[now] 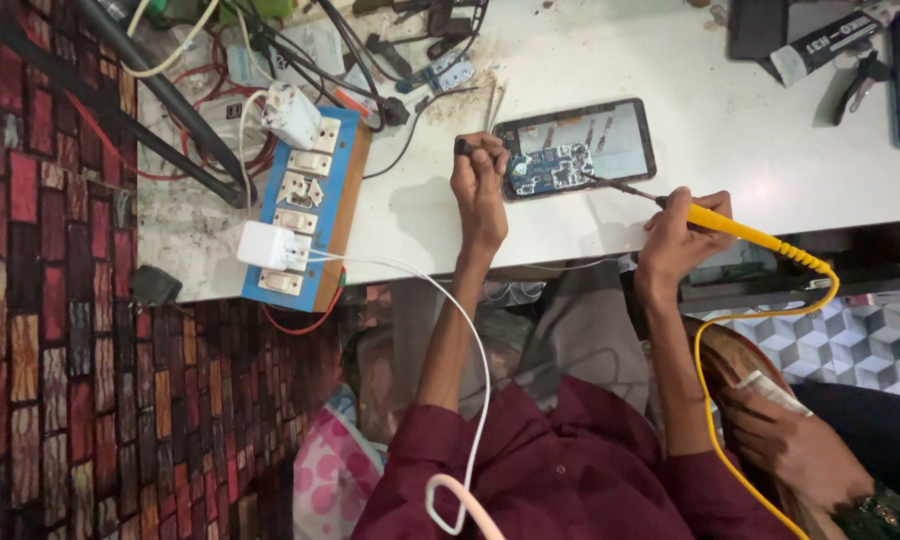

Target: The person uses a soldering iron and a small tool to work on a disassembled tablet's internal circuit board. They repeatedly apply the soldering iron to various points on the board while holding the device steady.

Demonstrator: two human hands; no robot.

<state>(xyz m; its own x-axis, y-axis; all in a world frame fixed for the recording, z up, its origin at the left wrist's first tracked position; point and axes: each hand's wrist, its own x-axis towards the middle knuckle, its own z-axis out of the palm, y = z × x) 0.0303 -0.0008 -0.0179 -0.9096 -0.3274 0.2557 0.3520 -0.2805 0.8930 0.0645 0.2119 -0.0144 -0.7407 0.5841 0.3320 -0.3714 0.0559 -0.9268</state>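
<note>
On the white worktable [570, 60], the right hand [675, 235] is gripping a yellow soldering iron [740, 232] at the small circuit board [553, 168] lying on a phone [575, 148], while the left hand [478, 185] is closing on a dark tool [464, 147] beside it, so a slipping tip could be burning the screen.

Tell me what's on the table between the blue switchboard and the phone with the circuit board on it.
In the head view, the left hand with a dark tool sits beside the phone; toward the switchboard, only bare white table.
</note>
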